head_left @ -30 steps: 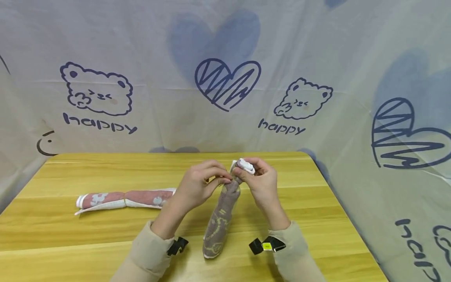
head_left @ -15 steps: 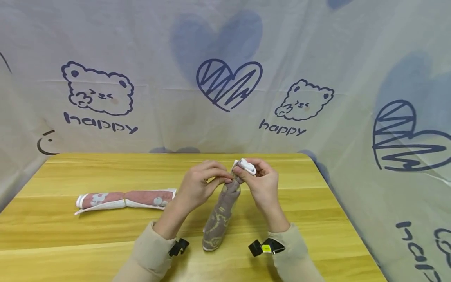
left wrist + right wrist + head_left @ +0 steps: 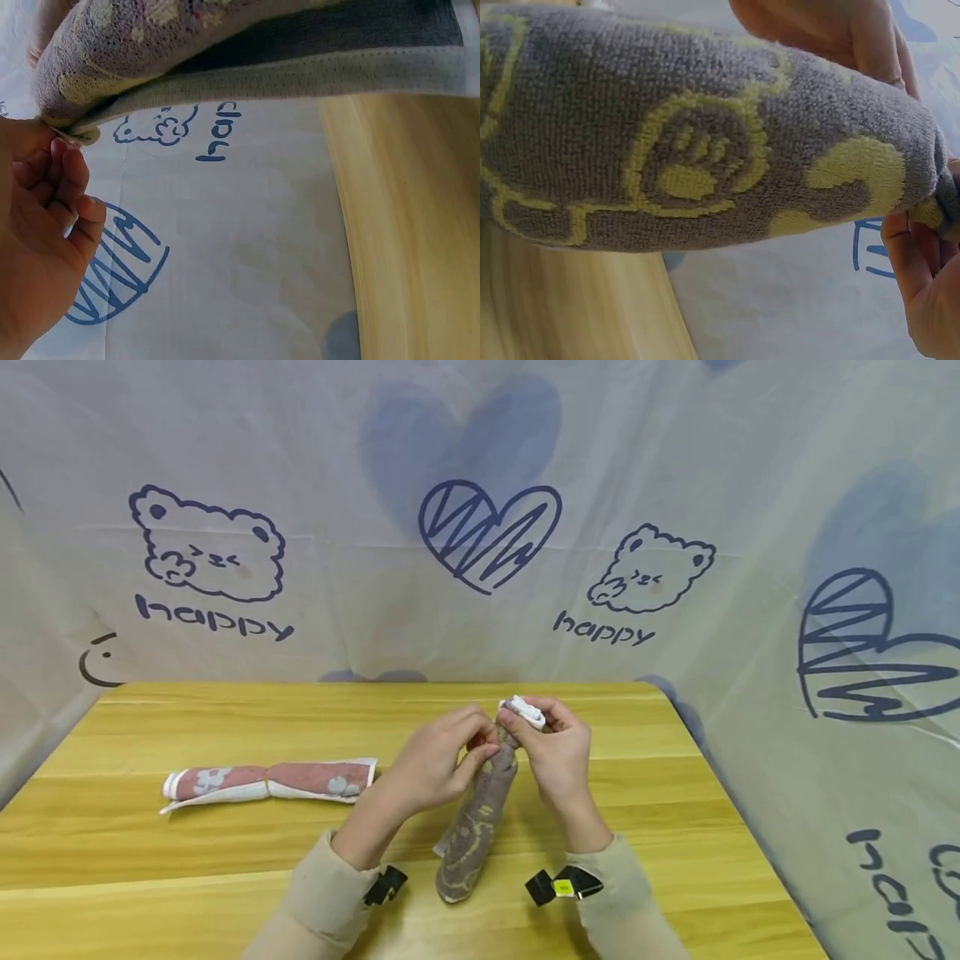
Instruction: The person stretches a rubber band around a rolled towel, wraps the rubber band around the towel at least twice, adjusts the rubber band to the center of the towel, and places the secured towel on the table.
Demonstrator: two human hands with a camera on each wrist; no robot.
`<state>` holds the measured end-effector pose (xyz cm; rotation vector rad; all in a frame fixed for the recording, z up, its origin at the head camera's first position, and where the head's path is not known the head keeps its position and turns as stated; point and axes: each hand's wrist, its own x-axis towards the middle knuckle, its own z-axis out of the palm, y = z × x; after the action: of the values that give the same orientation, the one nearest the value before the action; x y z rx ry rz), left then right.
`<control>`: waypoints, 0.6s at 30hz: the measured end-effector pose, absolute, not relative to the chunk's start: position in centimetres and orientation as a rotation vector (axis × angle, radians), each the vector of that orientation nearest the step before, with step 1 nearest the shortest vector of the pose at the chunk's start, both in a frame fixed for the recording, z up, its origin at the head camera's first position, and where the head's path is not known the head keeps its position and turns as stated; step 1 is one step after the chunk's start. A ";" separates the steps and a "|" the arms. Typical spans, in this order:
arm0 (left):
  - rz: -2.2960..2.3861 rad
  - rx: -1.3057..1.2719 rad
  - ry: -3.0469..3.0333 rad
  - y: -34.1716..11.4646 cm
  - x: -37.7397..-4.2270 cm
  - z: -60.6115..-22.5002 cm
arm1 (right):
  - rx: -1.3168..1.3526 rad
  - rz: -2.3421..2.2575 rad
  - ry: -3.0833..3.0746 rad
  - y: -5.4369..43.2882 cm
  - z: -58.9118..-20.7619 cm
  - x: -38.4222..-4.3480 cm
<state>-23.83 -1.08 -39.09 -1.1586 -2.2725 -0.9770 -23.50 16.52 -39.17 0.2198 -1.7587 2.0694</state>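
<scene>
A grey-brown towel (image 3: 468, 843) with yellow figures is rolled into a long bundle, tilted, its lower end toward me. My right hand (image 3: 561, 752) grips the roll near its far end, thumb on top, and the white-edged end (image 3: 525, 712) sticks out above the fingers. Just below, the roll narrows sharply. There my left hand (image 3: 431, 764) pinches with thumb and fingertips, the other fingers bent. In the left wrist view, the left hand (image 3: 52, 217) sits right at the towel's (image 3: 127, 52) narrowed part. I cannot tell whether a thin band lies between these fingertips.
A second rolled towel (image 3: 225, 783), pink with pale flowers and white edges, lies crosswise to the left, cinched by a thin yellowish band (image 3: 267, 782). The wood-grain table (image 3: 637, 793) ends at a printed cloth (image 3: 360, 577) hung behind and at the right.
My left hand has shifted slightly right and its fingers have bent more at the narrowed part. The grey-brown roll has swung slightly right; my right hand keeps nearly the same place.
</scene>
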 end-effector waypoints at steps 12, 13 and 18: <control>-1.026 -1.155 -2.449 0.0 -23.5 -39.5 | 0.099 2.266 -1.789 18.1 -40.0 -25.2; -1.059 -1.146 -2.450 -0.3 -23.6 -39.5 | 0.144 2.301 -1.806 18.2 -40.0 -25.2; -1.376 -1.198 -2.383 -2.1 -24.5 -39.3 | 0.675 2.427 -1.856 19.6 -39.7 -25.1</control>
<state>-24.46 -2.13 -39.31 -1.1984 -2.3831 -1.3764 -25.13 19.62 -39.68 0.6746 -1.8565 2.4269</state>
